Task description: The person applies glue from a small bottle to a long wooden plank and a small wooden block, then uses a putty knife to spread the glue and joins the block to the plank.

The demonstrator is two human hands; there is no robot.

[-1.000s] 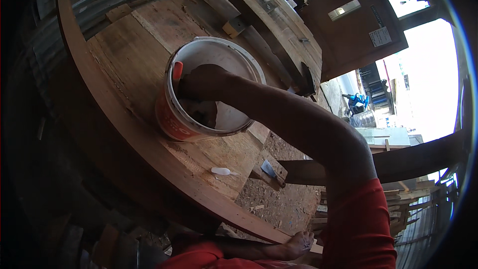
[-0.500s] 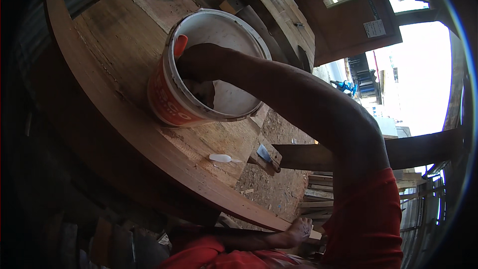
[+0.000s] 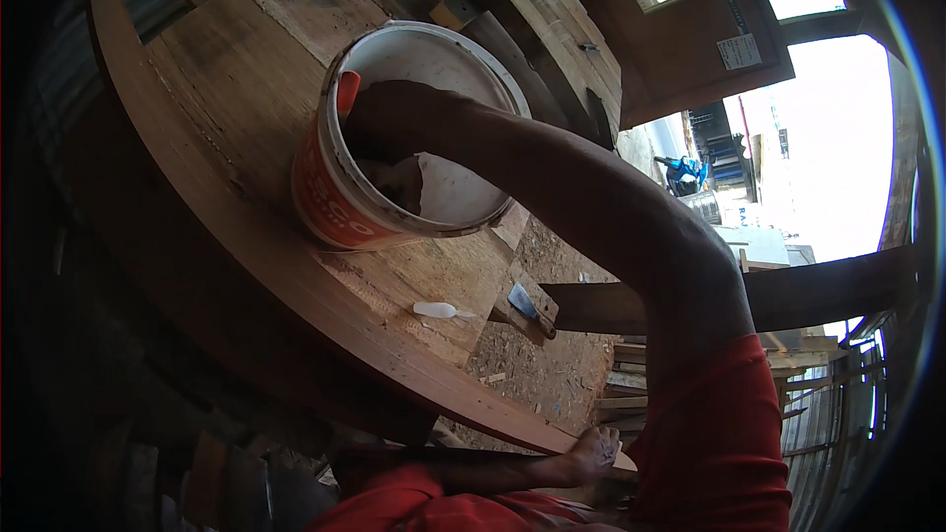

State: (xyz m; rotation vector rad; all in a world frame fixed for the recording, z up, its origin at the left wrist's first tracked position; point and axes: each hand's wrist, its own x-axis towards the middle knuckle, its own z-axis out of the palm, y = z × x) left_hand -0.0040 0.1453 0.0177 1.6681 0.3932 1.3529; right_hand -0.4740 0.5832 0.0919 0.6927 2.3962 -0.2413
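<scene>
A white bucket [image 3: 426, 227] with an orange printed band stands on the wooden work surface. My right arm reaches down into it, and my right hand [image 3: 379, 123] is in shadow below the rim. Its fingers are hidden, so any grip is not visible. An orange handle-like piece [image 3: 348, 93] leans at the inner left rim beside my wrist. Lower in the bucket a pale patch with a ragged edge [image 3: 439, 182] shows under my forearm. My left hand [image 3: 591, 451] is low in the picture, at the end of the long board, fingers curled; what they hold is unclear.
A white teardrop-shaped piece [image 3: 435, 309] lies on the plywood in front of the bucket. Right of it, a putty knife [image 3: 522, 299] rests on a small wood block. A curved board edge [image 3: 296, 300] runs along the near side. Stacked timber [image 3: 631, 374] lies to the right.
My right arm has shifted slightly left and deeper into the bucket. The orange piece has tipped a little more upright. The left hand has hardly moved.
</scene>
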